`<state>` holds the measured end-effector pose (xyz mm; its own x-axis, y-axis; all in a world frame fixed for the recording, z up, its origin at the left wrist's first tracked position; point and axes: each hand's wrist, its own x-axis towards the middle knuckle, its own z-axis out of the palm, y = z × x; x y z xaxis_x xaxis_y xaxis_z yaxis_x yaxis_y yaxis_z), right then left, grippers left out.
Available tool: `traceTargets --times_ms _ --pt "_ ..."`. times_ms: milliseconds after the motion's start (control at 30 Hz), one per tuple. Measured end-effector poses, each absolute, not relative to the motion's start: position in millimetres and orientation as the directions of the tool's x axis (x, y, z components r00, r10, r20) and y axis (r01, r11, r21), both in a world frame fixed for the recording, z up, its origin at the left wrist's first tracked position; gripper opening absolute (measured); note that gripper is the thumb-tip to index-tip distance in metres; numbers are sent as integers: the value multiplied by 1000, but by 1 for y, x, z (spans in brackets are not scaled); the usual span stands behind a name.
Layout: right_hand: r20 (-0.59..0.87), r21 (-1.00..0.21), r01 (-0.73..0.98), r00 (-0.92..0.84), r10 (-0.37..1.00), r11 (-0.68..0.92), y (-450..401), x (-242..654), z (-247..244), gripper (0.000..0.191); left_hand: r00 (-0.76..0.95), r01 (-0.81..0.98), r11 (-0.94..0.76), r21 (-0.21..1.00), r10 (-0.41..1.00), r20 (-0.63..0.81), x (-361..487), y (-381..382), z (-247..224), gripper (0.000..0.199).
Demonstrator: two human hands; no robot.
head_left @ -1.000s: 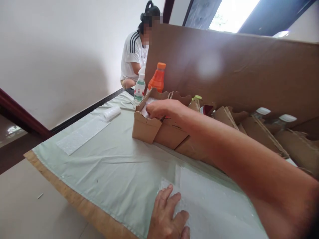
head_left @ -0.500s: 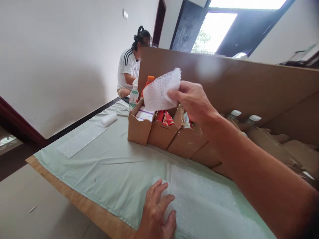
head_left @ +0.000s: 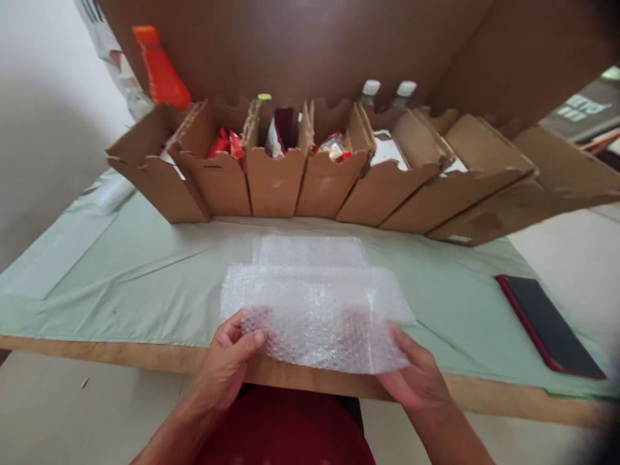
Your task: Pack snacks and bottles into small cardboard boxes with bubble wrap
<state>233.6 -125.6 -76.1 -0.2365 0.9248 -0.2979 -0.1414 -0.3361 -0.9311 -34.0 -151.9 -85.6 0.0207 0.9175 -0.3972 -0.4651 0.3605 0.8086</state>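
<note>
A clear sheet of bubble wrap (head_left: 314, 339) is stretched between my two hands at the table's front edge. My left hand (head_left: 235, 355) pinches its left end, thumb on top. At the right end my right hand (head_left: 416, 368) grips the sheet, its fingers partly behind the film. Further bubble wrap (head_left: 310, 250) lies flat on the green cloth just beyond. Behind it stands a row of cardboard bins (head_left: 276, 187), some with red packets (head_left: 227, 145) or white boxes (head_left: 387, 150) inside.
A dark phone-like device with a red edge (head_left: 552, 329) lies at the right. Bubble wrap (head_left: 68, 245) rests at the far left. An orange bottle (head_left: 162, 71) and white-capped bottles (head_left: 371, 93) stand behind the bins, before a tall cardboard panel (head_left: 300, 51).
The view has swung down and right. My right hand has come back from over the bins to the front edge. My left hand, earlier open on the wrap, now holds the sheet too.
</note>
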Motion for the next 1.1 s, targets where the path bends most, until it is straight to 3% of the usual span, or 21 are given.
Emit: traceTargets --times_ms 100,267,367,500,633,767,867,967,1100 --pt "-280 -944 -115 -223 934 -311 -150 263 -89 77 16 -292 391 873 914 -405 -23 -164 -89 31" --pt "-297 -939 187 -14 955 -289 -147 273 -72 70 -104 -87 299 950 946 -307 -17 -152 -76 31" --pt "-138 -933 329 45 989 -145 -117 266 -53 63 -212 177 147 973 971 -108 -20 -129 -60 34" --pt "100 -860 506 29 995 71 -62 260 -53 66 -225 573 -10 819 959 169 -23 -90 -59 51" --pt "142 -578 810 -23 990 102 -33 264 -81 68 -67 861 -51 505 975 214 -29 -68 -86 63" --pt "373 -395 901 -20 928 178 -47 272 -90 54 28 933 -163 322 922 387 -31 -78 -94 60" --pt "478 -276 884 -214 852 377 -65 262 -84 45 180 912 -315 263 883 434 -23 -85 -85 52" --pt "324 -255 748 -531 783 613 -75 245 -86 50 427 834 -500 233 853 299 -15 -84 -84 50" --pt "91 -342 644 -702 706 684 -74 242 -98 71 533 802 -535 265 842 85 -16 -78 -96 58"
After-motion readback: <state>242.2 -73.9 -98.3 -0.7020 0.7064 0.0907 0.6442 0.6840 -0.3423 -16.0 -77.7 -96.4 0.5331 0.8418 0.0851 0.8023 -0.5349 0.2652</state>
